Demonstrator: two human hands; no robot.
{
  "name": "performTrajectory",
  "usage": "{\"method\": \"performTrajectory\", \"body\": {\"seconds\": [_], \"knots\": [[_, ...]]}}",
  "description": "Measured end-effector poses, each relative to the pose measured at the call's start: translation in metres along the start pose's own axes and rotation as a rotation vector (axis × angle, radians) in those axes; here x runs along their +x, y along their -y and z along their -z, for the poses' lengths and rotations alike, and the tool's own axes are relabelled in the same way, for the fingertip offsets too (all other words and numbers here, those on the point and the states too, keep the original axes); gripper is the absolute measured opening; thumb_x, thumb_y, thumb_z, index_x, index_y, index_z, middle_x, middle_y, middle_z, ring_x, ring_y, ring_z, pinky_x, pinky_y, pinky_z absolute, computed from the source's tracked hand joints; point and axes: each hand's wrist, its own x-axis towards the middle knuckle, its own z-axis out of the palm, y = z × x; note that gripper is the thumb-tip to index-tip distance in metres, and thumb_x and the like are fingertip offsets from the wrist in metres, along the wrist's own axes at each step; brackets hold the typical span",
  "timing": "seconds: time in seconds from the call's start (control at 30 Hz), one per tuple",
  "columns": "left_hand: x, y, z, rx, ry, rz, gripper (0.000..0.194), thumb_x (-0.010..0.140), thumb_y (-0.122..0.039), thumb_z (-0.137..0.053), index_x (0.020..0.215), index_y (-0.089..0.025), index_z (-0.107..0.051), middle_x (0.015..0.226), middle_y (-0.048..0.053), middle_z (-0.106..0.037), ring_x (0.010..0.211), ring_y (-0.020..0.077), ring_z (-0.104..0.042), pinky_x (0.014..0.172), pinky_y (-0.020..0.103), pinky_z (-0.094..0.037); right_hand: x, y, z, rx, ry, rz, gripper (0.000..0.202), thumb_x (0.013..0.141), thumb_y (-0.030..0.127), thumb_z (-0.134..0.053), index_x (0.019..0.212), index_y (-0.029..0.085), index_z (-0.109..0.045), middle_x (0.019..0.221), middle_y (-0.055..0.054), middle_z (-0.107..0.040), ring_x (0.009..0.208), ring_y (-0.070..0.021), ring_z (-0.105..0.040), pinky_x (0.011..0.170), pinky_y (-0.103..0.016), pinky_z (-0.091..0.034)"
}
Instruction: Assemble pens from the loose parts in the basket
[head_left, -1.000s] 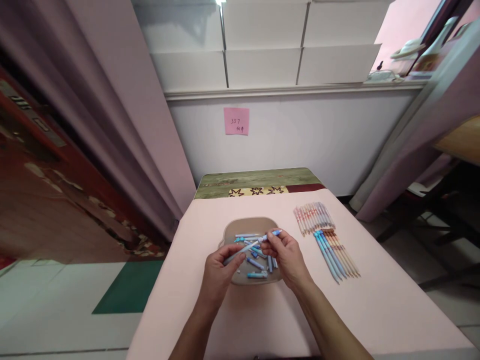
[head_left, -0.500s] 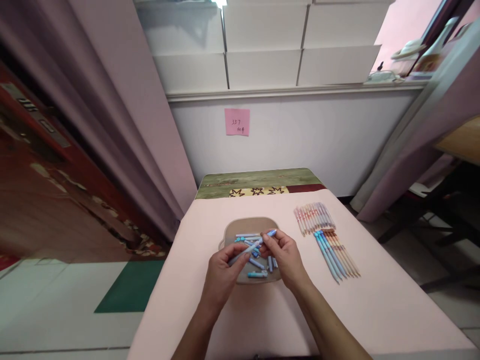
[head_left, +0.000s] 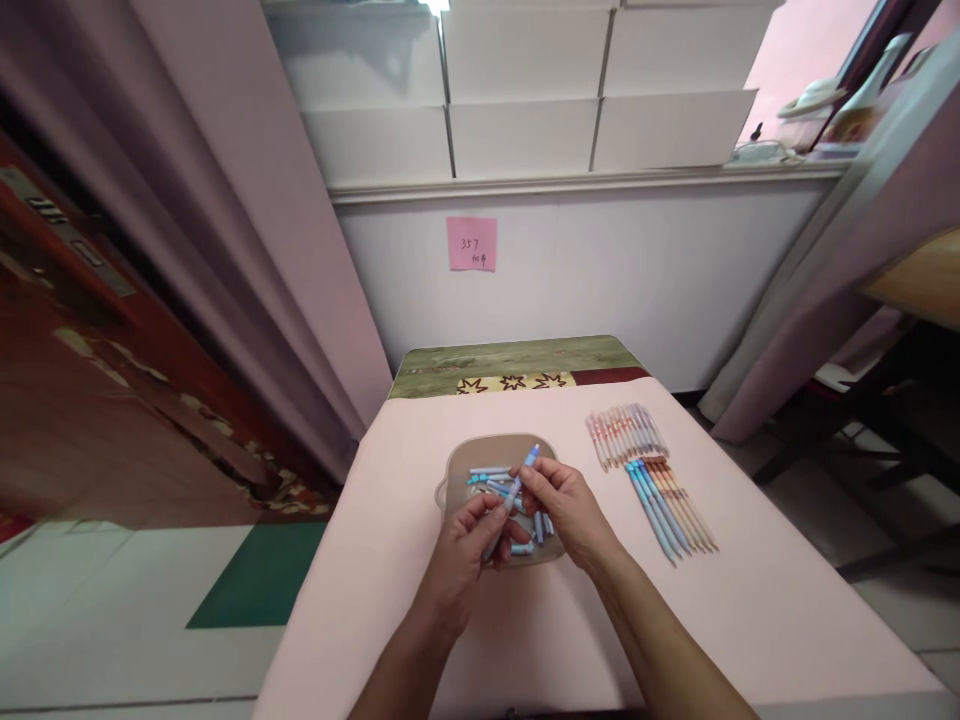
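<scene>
A light-blue pen (head_left: 513,494) is held tilted between both hands, above a beige plastic container (head_left: 465,455). My left hand (head_left: 469,540) pinches its lower part. The fingers of my right hand (head_left: 562,500) close round its upper part, below the blue top end. Inside the container lie several blue pen parts (head_left: 489,472), some of them hidden by my hands. To the right, a row of blue and tan pens (head_left: 667,510) lies side by side on the pink cloth.
Behind that row lies another row of pale, patterned pens (head_left: 626,435). A pink cloth (head_left: 375,600) covers most of the table, whose green wood-patterned far end (head_left: 517,358) meets the white wall. A pink note (head_left: 472,244) is stuck there.
The pen has swung from a shallow slant to a steeper one, its blue end now pointing up and away. My left hand has shifted slightly right and turned with it.
</scene>
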Motion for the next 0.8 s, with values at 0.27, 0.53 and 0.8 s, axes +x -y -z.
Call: {"method": "performTrajectory", "body": {"seconds": [0.27,0.53,0.8], "knots": [[0.0,0.001,-0.004,-0.094,-0.019,0.002,0.024,0.075,-0.039,-0.071,0.085,-0.017,-0.066,0.07,0.003,-0.068,0.051,0.007,-0.049,0.051,0.019,-0.036,-0.001,0.004,-0.002,0.115,0.164,-0.095,0.036,0.069,0.045,-0.075,0.09,0.016,-0.071,0.057,0.003,-0.06,0.047,-0.0088,-0.047,0.05,-0.023,-0.041],[0.003,0.005,-0.008,-0.134,-0.017,-0.046,0.023,0.075,-0.036,-0.072,0.085,-0.016,-0.064,0.066,0.0,-0.063,0.05,0.0069,-0.048,0.049,0.019,-0.034,0.003,0.005,-0.011,0.138,0.118,-0.108,0.034,0.062,0.041,-0.081,0.082,0.018,-0.066,0.056,0.005,-0.059,0.041,-0.0077,-0.048,0.041,-0.019,-0.037],[0.002,0.009,-0.01,-0.163,-0.015,-0.064,0.022,0.077,-0.033,-0.071,0.089,-0.016,-0.063,0.07,0.001,-0.064,0.052,0.0065,-0.048,0.051,0.019,-0.036,0.001,0.0,-0.013,0.202,0.106,-0.125,0.033,0.063,0.041,-0.081,0.081,0.017,-0.066,0.057,0.004,-0.06,0.037,-0.0072,-0.044,0.037,-0.022,-0.04]]}}
